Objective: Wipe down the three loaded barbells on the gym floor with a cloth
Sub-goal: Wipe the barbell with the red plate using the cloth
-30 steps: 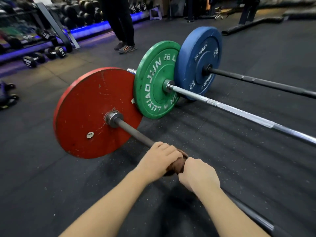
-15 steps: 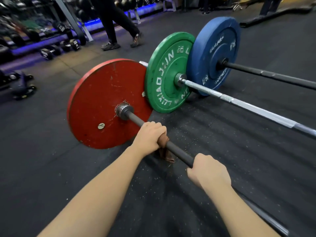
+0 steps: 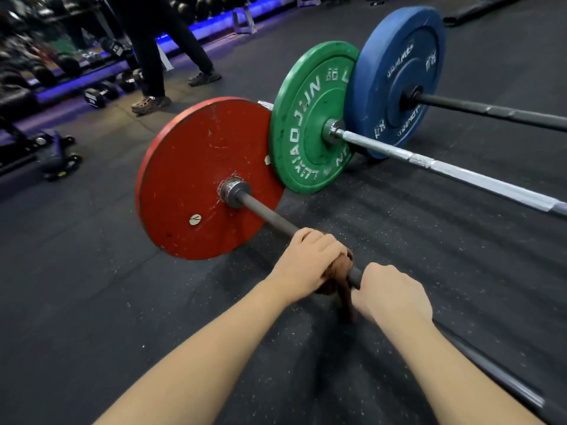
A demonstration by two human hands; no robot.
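Left hand [image 3: 310,265] nearer right [image 3: 392,296] (on cloth [image 3: 343,273])

Red plate [image 3: 196,176], green plate [image 3: 310,118], blue plate [image 3: 395,75], brown cloth [image 3: 339,273], speckled black floor [image 3: 429,271]

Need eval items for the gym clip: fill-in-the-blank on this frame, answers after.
The left hand grips a brown cloth round the dark bar of the nearest plate, coloured ____.
The right hand grips the same bar as the ____ hand.
The silver bar enters the middle plate, coloured ____.
The farthest plate is ____.
Answers: red; left; green; blue.
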